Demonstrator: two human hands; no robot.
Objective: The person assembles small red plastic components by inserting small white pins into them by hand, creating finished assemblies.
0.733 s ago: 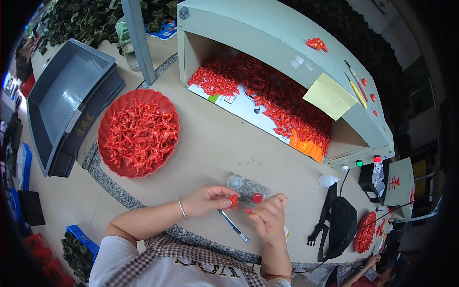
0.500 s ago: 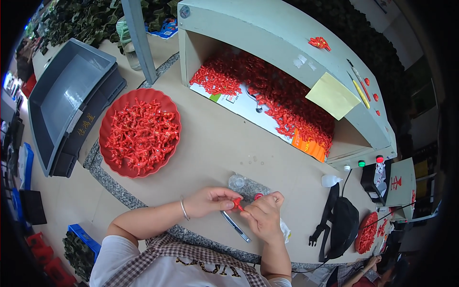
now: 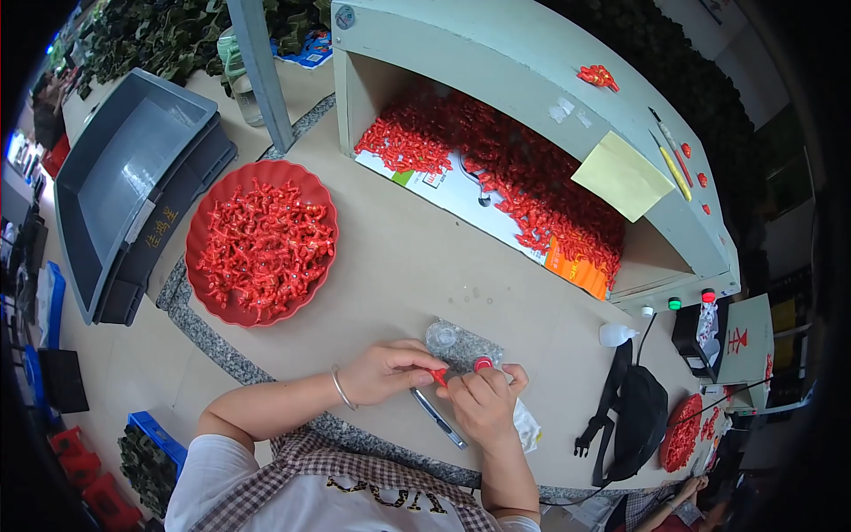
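My left hand (image 3: 383, 374) pinches a small glossy red plastic piece (image 3: 439, 376) between thumb and forefinger. Against its other side, my right hand (image 3: 485, 406) is closed, thumb and curled fingers at the piece; the fingers partly cover it. A slim grey knife-like tool (image 3: 440, 420) lies on the table just below my hands. Behind them are a speckled grey stone slab (image 3: 479, 348), a clear round lid-like thing (image 3: 441, 336) and a small red cap (image 3: 483, 363). A crumpled white packet (image 3: 526, 429) rests beside my right wrist.
To the left stands a scalloped red tray (image 3: 199, 282) heaped with red pieces, beside stacked grey bins (image 3: 133, 168). A pale-green open-fronted box (image 3: 496, 53) holds many more. At right are a white squeeze bottle (image 3: 617, 334), black waist bag (image 3: 640, 410) and another person's arm (image 3: 669, 505).
My right hand has rolled inward, its fingers curling lower over the red piece. My left hand still pinches the piece in nearly the same place.
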